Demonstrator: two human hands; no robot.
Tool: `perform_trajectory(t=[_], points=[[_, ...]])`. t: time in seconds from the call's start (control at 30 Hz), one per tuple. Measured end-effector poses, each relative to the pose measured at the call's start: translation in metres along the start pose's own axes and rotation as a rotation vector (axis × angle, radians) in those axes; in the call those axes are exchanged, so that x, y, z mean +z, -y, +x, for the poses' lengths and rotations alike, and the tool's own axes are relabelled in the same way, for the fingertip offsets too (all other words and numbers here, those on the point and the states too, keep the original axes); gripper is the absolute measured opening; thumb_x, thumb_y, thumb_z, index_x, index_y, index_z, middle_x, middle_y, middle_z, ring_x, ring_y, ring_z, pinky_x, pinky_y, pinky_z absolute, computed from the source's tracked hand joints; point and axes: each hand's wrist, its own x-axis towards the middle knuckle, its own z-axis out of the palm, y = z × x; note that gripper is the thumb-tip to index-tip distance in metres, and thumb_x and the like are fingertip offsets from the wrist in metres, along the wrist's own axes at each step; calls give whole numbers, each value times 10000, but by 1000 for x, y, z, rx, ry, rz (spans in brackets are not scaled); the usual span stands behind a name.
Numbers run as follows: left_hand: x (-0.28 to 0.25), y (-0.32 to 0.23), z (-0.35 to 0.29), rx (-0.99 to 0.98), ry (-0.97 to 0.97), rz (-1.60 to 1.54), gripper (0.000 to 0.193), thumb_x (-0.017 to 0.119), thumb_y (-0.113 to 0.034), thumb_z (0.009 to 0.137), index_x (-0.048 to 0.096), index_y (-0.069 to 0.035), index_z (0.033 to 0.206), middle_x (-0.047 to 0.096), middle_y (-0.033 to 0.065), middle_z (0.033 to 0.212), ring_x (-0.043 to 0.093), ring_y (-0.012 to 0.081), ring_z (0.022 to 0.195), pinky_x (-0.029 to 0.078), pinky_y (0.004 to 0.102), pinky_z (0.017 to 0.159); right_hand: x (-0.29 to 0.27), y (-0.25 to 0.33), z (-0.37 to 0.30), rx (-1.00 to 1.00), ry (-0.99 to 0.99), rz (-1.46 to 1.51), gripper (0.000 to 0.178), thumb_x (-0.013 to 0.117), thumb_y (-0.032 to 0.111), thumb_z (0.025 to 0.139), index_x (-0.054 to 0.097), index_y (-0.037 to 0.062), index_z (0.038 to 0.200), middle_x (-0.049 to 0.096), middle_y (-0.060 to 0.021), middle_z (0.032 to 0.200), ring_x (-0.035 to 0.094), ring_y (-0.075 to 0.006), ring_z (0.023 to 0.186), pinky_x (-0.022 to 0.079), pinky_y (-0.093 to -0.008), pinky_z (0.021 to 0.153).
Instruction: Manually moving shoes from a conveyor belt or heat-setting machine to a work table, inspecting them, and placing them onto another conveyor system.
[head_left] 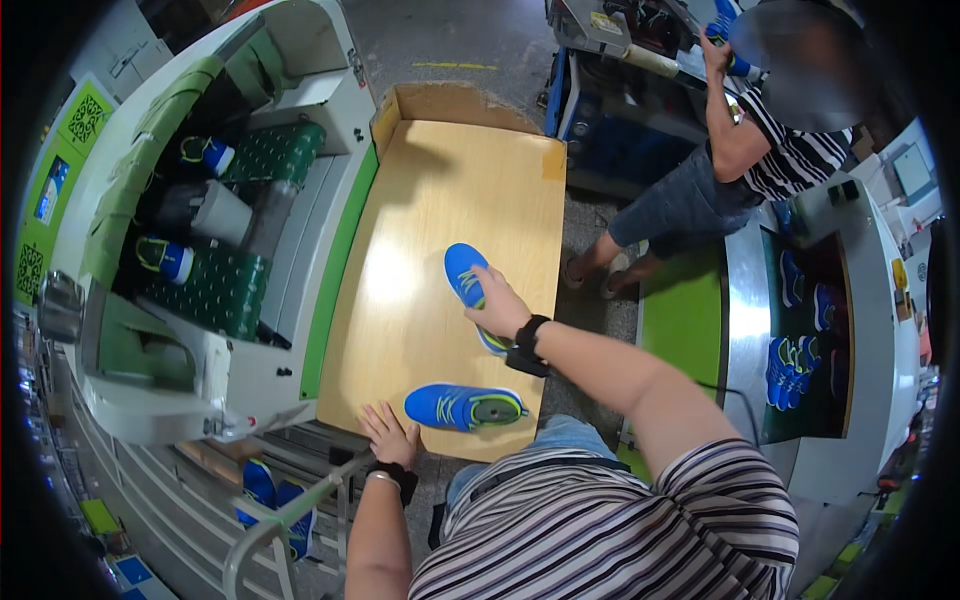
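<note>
My right hand (500, 303) is closed round the middle of a blue sneaker (462, 272) with yellow-green laces, over the wooden table (400, 250). Its toe points away from me; the palm and fingers cover part of its upper. A second blue sneaker (440, 404) lies on the table close to my body, toe to the left and its opening to the right. Beside that toe, at the near left corner of the table, my left hand (388, 436) rests flat with fingers spread, holding nothing.
Left of the table stands a white machine (350, 60) with green dotted belts (215, 290) carrying blue shoes (165, 258). Blue shoes (262, 488) sit on a metal rack (290, 520) at lower left. A co-worker (740, 150) holds a blue shoe at upper right, near another machine (745, 290) with shoes inside.
</note>
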Motion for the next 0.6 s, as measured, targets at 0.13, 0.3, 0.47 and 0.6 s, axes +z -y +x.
perform_trajectory(t=[0.13,0.3,0.47,0.6], points=[[21,16,7,29,-134,49,943,582,-516,885,35,-159,1564,-106,207,1607,-58,476,1460,268,677,1062,39,-8,-17,46,-408,264,936,744,141,733,212,101,1503,412,-328,1384,482,-466,1228,444,-455,1017],[14,8,5,-9,-65,-8,924,553,-518,902,-10,-208,1567,-165,149,1611,-108,432,1469,259,693,1053,34,-29,-70,-2,-306,284,919,735,134,740,219,71,1498,517,-309,1295,553,-439,1161,456,-431,998],[4,2,2,-41,-14,-28,916,546,-514,908,-17,-214,1565,-190,129,1608,-120,412,1472,256,706,1047,46,-37,-118,112,-276,474,783,721,168,772,351,29,1449,525,-270,1329,523,-389,1233,428,-385,1034],[3,4,3,-24,-35,-72,913,544,-511,911,-27,-224,1564,-191,122,1608,-128,412,1470,260,714,1039,56,-34,-123,38,-366,394,715,702,199,799,398,-5,1413,534,-260,1326,524,-372,1238,411,-376,1050]])
